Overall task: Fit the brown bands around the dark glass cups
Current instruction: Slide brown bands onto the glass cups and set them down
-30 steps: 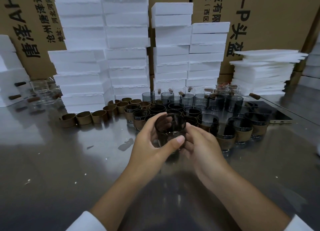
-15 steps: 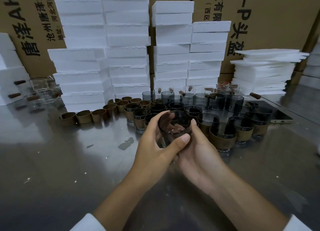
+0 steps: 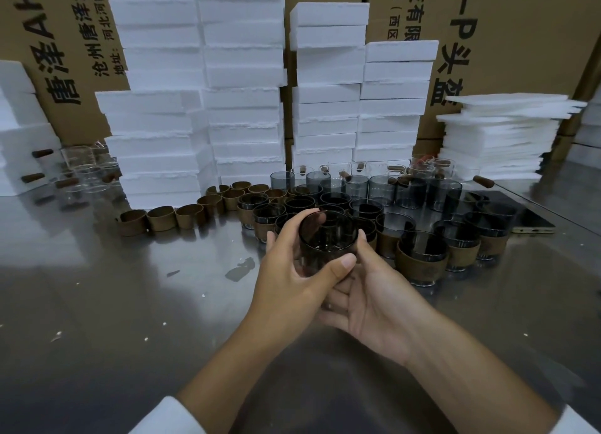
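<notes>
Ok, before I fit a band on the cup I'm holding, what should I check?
1. Grip: left hand holds the dark glass cup: ok.
2. Support: right hand cradles it, thumb on its side: ok.
3. Band on this cup: none visible, not ok.
4. Supply: loose brown bands stand in a row to the left: ok.
5. A hand free to fetch one: not ok, both hold the cup.
6. Cup free of chips: cannot tell.

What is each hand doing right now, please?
Left hand: grips the dark glass cup.
Right hand: holds the same cup from below, thumb against its side.
</notes>
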`<state>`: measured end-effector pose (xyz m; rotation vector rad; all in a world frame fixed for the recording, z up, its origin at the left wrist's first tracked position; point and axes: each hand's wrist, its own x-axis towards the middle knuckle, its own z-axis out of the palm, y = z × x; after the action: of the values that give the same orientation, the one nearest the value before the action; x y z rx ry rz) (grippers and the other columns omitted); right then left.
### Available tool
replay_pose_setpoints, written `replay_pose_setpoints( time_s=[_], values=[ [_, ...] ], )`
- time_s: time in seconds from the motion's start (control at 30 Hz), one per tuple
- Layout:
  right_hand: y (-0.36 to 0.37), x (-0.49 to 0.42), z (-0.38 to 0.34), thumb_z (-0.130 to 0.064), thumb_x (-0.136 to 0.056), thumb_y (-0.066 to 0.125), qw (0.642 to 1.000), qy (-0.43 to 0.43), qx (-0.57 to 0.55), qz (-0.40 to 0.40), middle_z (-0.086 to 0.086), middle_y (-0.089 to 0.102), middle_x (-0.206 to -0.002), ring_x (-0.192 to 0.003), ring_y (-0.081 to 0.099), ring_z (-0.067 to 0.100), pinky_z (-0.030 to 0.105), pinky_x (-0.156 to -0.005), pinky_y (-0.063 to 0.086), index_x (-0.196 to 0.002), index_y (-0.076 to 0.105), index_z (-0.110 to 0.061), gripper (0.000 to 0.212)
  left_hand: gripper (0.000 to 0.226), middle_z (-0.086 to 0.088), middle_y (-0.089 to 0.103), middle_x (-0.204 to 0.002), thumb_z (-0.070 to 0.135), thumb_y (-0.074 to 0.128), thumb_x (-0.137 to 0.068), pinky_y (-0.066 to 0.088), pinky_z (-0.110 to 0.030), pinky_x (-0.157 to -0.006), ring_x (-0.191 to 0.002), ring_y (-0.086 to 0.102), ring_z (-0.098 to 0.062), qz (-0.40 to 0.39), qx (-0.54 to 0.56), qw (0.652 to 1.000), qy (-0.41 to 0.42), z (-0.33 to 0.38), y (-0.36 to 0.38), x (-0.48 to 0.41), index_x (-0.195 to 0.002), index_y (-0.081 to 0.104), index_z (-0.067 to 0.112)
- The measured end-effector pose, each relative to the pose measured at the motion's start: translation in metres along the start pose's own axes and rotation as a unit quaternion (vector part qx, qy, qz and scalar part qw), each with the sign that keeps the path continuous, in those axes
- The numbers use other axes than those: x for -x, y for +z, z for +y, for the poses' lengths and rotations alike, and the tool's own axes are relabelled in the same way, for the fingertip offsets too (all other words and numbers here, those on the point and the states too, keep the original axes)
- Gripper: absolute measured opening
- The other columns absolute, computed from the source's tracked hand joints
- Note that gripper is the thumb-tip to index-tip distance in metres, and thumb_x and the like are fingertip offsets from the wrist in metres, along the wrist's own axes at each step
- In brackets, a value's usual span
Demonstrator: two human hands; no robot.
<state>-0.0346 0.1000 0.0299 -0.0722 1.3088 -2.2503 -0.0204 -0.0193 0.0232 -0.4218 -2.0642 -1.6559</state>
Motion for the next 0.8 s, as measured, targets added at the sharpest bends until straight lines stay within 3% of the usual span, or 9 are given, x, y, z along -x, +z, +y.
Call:
replay_pose_setpoints(
  time_s=[0.17,0.27,0.37,0.5,0.6,0.7,0.77,0.8],
  values=[
    [-0.0041,0.0003,-0.0025,-0.055,-0.092,0.046,0.997,-0.011,0.009,0.076,0.01,0.076,-0.096,-0.093,0.072,0.022,0.036,-0.073,0.058,-0.11,0.066,-0.007,0.055,0.049,0.034,0.062,-0.111,0.051,0.067,-0.067,0.021,-0.056,-0.115,-0.11,0.056,0.009,-0.002,-0.015,1.0,0.009,0.0,0.0019,0.0002,-0.113,0.054,0.041],
    [-0.0044,0.0013,-0.0042,-0.039,-0.093,0.054,0.992,-0.059,-0.027,0.106,0.011,0.076,-0.087,-0.076,0.075,0.018,0.03,-0.058,0.061,-0.097,0.069,-0.007,0.036,0.049,0.033,0.062,-0.112,0.049,0.07,-0.069,0.021,-0.056,-0.115,-0.112,0.055,0.008,-0.011,-0.026,1.0,0.009,0.0011,0.0022,0.0012,-0.114,0.053,0.042],
    [-0.004,0.0008,-0.007,-0.025,-0.094,0.057,0.987,-0.092,-0.066,0.113,0.012,0.076,-0.079,-0.065,0.073,0.016,0.025,-0.056,0.059,-0.086,0.069,-0.005,0.025,0.05,0.028,0.064,-0.112,0.035,0.076,-0.073,0.035,-0.046,-0.11,-0.115,0.055,0.003,-0.013,-0.033,0.999,0.0,-0.001,0.0021,0.0019,-0.117,0.053,0.042],
    [-0.0033,-0.0015,-0.01,-0.014,-0.097,0.051,0.983,-0.12,-0.093,0.103,0.011,0.075,-0.078,-0.063,0.072,0.015,0.026,-0.059,0.059,-0.098,0.066,-0.002,0.02,0.055,0.021,0.065,-0.112,0.02,0.08,-0.076,0.046,-0.013,-0.086,-0.111,0.057,0.005,-0.017,0.006,1.0,-0.011,-0.005,0.0022,0.0029,-0.122,0.054,0.032],
    [-0.0012,-0.0025,-0.0101,-0.013,-0.099,0.046,0.98,-0.123,-0.136,0.077,0.013,0.075,-0.089,-0.07,0.073,0.017,0.027,-0.058,0.06,-0.115,0.058,-0.003,0.023,0.055,0.022,0.065,-0.112,0.026,0.077,-0.072,0.046,-0.009,-0.08,-0.109,0.057,0.007,-0.017,0.029,0.999,-0.007,-0.0027,0.0036,0.0029,-0.123,0.054,0.03],
    [0.0018,-0.0011,-0.0089,-0.021,-0.101,0.041,0.982,-0.107,-0.15,0.033,0.016,0.072,-0.109,-0.087,0.072,0.019,0.032,-0.072,0.059,-0.11,0.062,-0.004,0.029,0.053,0.025,0.065,-0.109,0.031,0.074,-0.07,0.043,-0.004,-0.081,-0.107,0.058,0.008,-0.015,0.05,0.999,-0.003,0.0003,0.0035,0.0027,-0.118,0.054,0.032],
    [0.0038,0.0011,-0.006,-0.031,-0.102,0.038,0.985,-0.088,-0.147,-0.004,0.014,0.073,-0.108,-0.094,0.071,0.021,0.035,-0.083,0.056,-0.108,0.065,-0.005,0.038,0.049,0.027,0.065,-0.11,0.03,0.077,-0.074,0.043,-0.004,-0.082,-0.107,0.058,0.009,-0.014,0.057,0.998,0.0,0.0011,0.0033,0.0019,-0.117,0.054,0.034],
    [0.0047,0.0021,-0.0042,-0.036,-0.102,0.036,0.986,-0.079,-0.142,-0.022,0.013,0.073,-0.107,-0.095,0.071,0.022,0.035,-0.081,0.058,-0.11,0.065,-0.007,0.042,0.049,0.028,0.064,-0.11,0.027,0.076,-0.074,0.043,-0.004,-0.083,-0.107,0.058,0.009,-0.011,0.057,0.998,0.003,0.0013,0.0033,0.0013,-0.117,0.054,0.033]
  ],
)
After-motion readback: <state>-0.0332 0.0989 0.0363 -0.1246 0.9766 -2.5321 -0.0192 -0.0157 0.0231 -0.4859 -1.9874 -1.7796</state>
